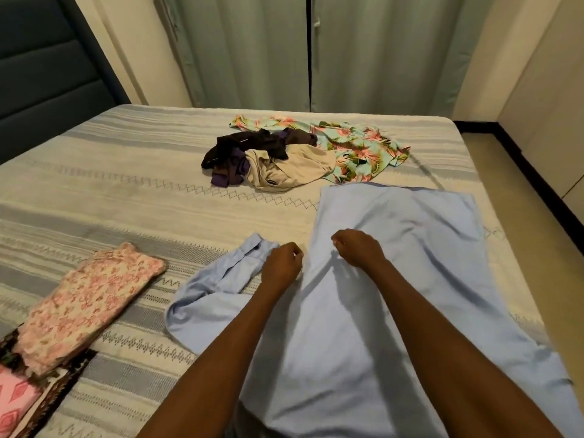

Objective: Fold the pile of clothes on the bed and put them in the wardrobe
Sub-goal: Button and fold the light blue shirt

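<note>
Home bedroom. Bed [126, 191] wearing a striped woven cover, padded headboard [41, 67] standing at left, green curtains [252, 49] hanging behind, loose clothes [278, 159] lying on the cover.

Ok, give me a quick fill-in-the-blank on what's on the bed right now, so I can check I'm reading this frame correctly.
1. Both hands, left hand and right hand, pinch the light ____ shirt.
2. The folded pink floral garment lies to the ____ of that shirt.
3. The unfolded pile lies on the striped bed cover, ____ from the person than the shirt.
4. Behind the bed hang pale green ____.

Missing words: blue; left; farther; curtains
</note>
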### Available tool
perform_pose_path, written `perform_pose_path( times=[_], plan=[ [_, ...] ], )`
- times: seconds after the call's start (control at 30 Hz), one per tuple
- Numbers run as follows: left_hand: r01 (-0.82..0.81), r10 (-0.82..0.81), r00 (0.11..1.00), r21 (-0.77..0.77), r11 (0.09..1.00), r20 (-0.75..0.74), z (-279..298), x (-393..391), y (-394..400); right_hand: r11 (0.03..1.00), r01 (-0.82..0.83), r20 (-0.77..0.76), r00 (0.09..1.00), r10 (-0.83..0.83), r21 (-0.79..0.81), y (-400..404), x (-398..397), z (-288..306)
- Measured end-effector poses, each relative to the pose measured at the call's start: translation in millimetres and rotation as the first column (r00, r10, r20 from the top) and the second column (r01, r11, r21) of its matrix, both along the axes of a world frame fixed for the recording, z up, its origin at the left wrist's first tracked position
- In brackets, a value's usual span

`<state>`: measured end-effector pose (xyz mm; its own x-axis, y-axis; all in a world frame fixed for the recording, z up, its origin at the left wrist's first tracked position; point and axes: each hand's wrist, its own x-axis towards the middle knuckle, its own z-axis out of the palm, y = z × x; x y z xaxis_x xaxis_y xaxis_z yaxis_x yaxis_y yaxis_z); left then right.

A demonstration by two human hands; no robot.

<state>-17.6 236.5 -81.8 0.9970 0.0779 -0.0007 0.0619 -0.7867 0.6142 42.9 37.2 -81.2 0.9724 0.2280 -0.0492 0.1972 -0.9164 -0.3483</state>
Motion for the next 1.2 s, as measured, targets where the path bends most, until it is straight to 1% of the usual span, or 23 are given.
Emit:
perform_pose_path(
  times=[0.13,0.2,0.27,0.33,0.4,0.43,0.53,0.6,0.67,0.77,0.83,0.93,1.0,1.1,1.13,1.2],
  plan=[
    [-0.037,0.038,0.997,0.003,0.999,-0.068,-21,63,-10,1.000,-0.013,-0.039,0.999,0.013,0.001,-5,90,-16],
    [-0.010,0.017,0.995,0.069,0.998,-0.103,-36,89,-14,1.000,-0.022,-0.046,0.999,0.021,-0.019,-1,129,-25],
    [0.018,-0.001,0.995,0.164,0.986,-0.103,-51,105,-19,0.998,-0.034,-0.008,0.999,0.034,-0.043,6,160,-34],
    [0.023,-0.007,0.997,0.197,0.980,-0.081,-59,110,-21,0.990,-0.099,0.061,0.992,0.106,-0.099,14,178,-40],
    [-0.014,0.029,0.996,0.176,0.984,-0.084,-64,115,-18,0.963,-0.195,0.108,0.970,0.218,-0.188,20,194,-46],
    [-0.040,0.054,0.993,0.140,0.989,-0.102,-65,117,-13,0.950,-0.225,0.115,0.961,0.253,-0.214,23,201,-47],
    [-0.079,0.077,0.986,-0.005,0.997,-0.147,-60,127,0,0.949,-0.191,0.174,0.956,0.238,-0.252,34,217,-44],
    [-0.086,0.079,0.989,-0.050,0.995,-0.126,-57,130,4,0.956,-0.141,0.223,0.954,0.201,-0.259,44,223,-44],
    [-0.106,0.101,0.991,-0.049,0.993,-0.088,-57,127,5,0.964,-0.109,0.260,0.950,0.173,-0.243,51,221,-50],
    [-0.110,0.107,0.993,-0.069,0.992,-0.041,-60,119,3,0.981,-0.083,0.299,0.945,0.134,-0.175,50,206,-58],
    [-0.110,0.106,0.993,-0.075,0.991,-0.059,-59,113,1,0.990,-0.075,0.323,0.940,0.111,-0.123,45,190,-60],
    [-0.097,0.093,0.987,-0.027,0.995,-0.129,-52,95,3,0.995,-0.083,0.337,0.937,0.094,-0.049,35,150,-56],
    [-0.059,0.058,0.985,-0.004,0.998,-0.163,-47,79,7,0.988,-0.156,0.328,0.933,0.150,-0.008,34,116,-57],
    [0.013,-0.010,0.975,0.013,1.000,-0.224,-39,40,17,0.948,-0.319,0.329,0.897,0.297,0.012,37,63,-54],
    [0.034,-0.034,0.969,-0.003,0.999,-0.245,-39,28,20,0.930,-0.369,0.319,0.881,0.348,0.005,40,50,-52],
    [0.080,-0.081,0.956,-0.017,0.997,-0.280,-36,3,26,0.882,-0.465,0.238,0.850,0.469,-0.077,48,29,-43]
  ],
)
